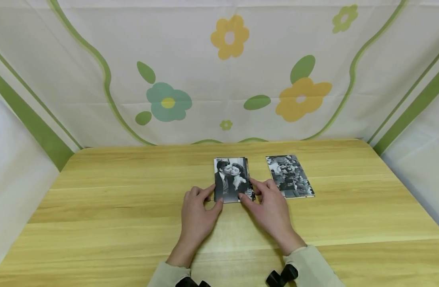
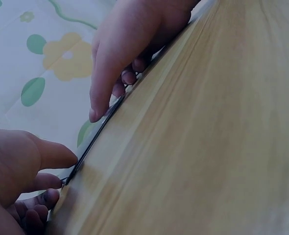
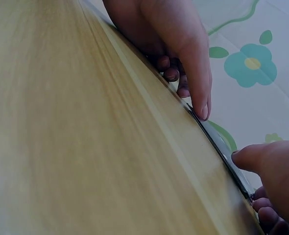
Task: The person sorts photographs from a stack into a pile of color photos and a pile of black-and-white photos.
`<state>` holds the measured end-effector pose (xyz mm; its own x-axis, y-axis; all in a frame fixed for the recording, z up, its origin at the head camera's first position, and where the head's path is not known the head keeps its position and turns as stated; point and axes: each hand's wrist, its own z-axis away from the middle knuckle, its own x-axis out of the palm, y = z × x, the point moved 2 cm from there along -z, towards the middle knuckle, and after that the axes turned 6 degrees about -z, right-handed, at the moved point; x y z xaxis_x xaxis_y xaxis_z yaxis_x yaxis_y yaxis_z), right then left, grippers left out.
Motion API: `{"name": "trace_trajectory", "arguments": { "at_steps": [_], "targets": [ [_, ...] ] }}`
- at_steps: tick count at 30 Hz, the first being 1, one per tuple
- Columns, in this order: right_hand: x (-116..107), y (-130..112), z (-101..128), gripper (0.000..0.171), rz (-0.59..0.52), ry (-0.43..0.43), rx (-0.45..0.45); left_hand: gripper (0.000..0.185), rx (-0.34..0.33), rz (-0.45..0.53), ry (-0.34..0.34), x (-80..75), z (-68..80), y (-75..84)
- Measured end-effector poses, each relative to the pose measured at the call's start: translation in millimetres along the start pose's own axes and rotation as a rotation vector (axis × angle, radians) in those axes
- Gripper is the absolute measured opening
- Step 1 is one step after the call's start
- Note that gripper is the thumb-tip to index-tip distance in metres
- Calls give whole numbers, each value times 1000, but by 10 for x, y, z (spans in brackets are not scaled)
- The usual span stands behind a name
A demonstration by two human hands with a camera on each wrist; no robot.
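Observation:
A small stack of black-and-white photo cards (image 1: 230,181) lies on the wooden table, its top picture showing two people cheek to cheek. My left hand (image 1: 198,217) holds the stack's left side, thumb at the lower left corner and index finger along the edge. At the opposite side, my right hand (image 1: 271,209) grips the stack, its thumb over the lower right part of the top card. Both wrist views show the stack edge-on as a thin dark line, low over the table, between the left hand (image 2: 17,171) and right hand (image 3: 276,176).
Another black-and-white photo card (image 1: 291,175), showing a crowd, lies to the right, just beyond my right fingers. The pale wooden table (image 1: 115,223) ends at a white cloth (image 1: 201,71) printed with flowers, which rises behind it.

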<state>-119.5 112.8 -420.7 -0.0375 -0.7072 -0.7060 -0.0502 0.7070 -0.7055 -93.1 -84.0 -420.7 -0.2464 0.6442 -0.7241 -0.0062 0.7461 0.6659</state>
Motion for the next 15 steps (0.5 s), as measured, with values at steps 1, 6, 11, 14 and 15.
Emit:
{"name": "trace_trajectory", "arguments": {
  "at_steps": [1, 6, 11, 14, 15],
  "targets": [
    [-1, 1, 0, 67, -1, 2, -1, 43, 4, 2, 4, -3, 1, 1],
    [-11, 0, 1, 67, -4, 7, -8, 44, 15, 20, 18, -15, 2, 6],
    [-20, -10, -1, 66, -29, 16, -9, 43, -12, 69, 25, -19, -3, 14],
    [-30, -23, 9, 65, -83, 27, -7, 41, -52, 154, 20, -10, 1, 22],
    [-35, -28, 15, 64, -112, 32, -4, 41, -64, 192, 19, -6, 3, 26]
  ]
}}
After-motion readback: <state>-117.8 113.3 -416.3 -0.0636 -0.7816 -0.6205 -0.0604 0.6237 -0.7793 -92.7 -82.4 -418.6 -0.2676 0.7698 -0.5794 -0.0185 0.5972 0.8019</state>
